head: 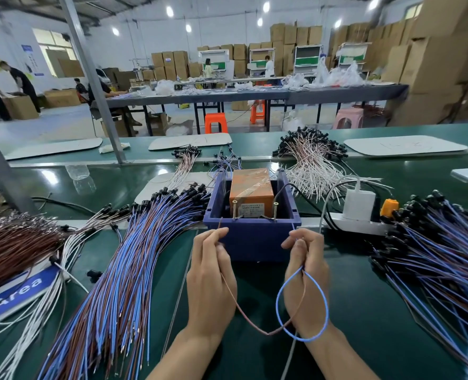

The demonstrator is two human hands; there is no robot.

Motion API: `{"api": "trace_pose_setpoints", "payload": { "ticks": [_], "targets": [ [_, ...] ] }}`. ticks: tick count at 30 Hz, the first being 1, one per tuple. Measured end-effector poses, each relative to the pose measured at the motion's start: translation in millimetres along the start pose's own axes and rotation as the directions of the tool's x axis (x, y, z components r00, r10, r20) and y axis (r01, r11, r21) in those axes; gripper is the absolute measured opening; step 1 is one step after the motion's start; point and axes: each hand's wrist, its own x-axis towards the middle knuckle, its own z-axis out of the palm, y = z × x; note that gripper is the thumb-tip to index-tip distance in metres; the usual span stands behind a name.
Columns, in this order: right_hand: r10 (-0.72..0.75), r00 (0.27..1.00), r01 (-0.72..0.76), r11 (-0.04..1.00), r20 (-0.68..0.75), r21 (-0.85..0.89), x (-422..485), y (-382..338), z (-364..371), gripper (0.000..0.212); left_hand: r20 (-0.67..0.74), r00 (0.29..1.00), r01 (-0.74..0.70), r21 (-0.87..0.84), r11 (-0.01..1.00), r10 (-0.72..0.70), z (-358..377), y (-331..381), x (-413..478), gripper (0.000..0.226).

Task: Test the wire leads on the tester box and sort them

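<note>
— What is the bench like?
— A glossy dark-green belt [350, 311], nearly buried in leads. A thick fan of blue and brown leads [134, 256] lies to the left, and a right-hand pile [441, 256] of the same colours lies opposite. Both have black caps at their far ends. At the far left a brown bundle [13, 242] lies beside a blue sign [13, 294] reading "Area". A heap of white and pink leads [315, 165] lies behind the box.

— And the tester box?
— The tester box [252, 239] sits in the middle of the belt. It is a dark-blue plastic bin with a taped orange unit [252, 190] inside. Two brass screws [234, 209] stand upright at its front wall. Just to its right is a white power strip [359, 223] with a white plug [360, 204] in it.

— The hands?
— Both are just in front of the bin. The left hand [210, 281] pinches the end of a brown wire [232, 294] between thumb and forefinger. I cannot tell whether the tip touches the left screw. The right hand [306, 281] pinches a blue wire [324, 297] the same way, with its other fingers curled. That wire hangs in a loop over the hand, and the two wires meet low between the wrists.

— The room?
— It is a workshop with stacked cardboard cartons [433, 64], long grey tables [254, 93], orange stools [215, 122] and a slanted metal post [90, 78]. People are working at the left.
</note>
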Motion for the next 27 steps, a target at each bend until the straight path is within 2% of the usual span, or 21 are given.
{"api": "trace_pose_setpoints", "payload": {
  "ticks": [8, 13, 27],
  "targets": [
    [-0.107, 0.992, 0.112, 0.99, 0.064, -0.085, 6, 4, 9, 0.015, 0.019, 0.994, -0.11, 0.0, 0.994, 0.109, 12, -9, 12, 0.026],
    [-0.163, 0.985, 0.169, 0.981, 0.061, -0.099, 5, 8, 10, 0.015, 0.037, 0.996, -0.082, -0.026, 0.996, 0.083, 13, -13, 12, 0.025],
    [-0.175, 0.981, 0.185, 0.975, 0.084, -0.122, 7, 4, 10, 0.016, 0.076, 0.994, -0.079, -0.06, 0.995, 0.083, 13, -14, 10, 0.024]
  ]
}}
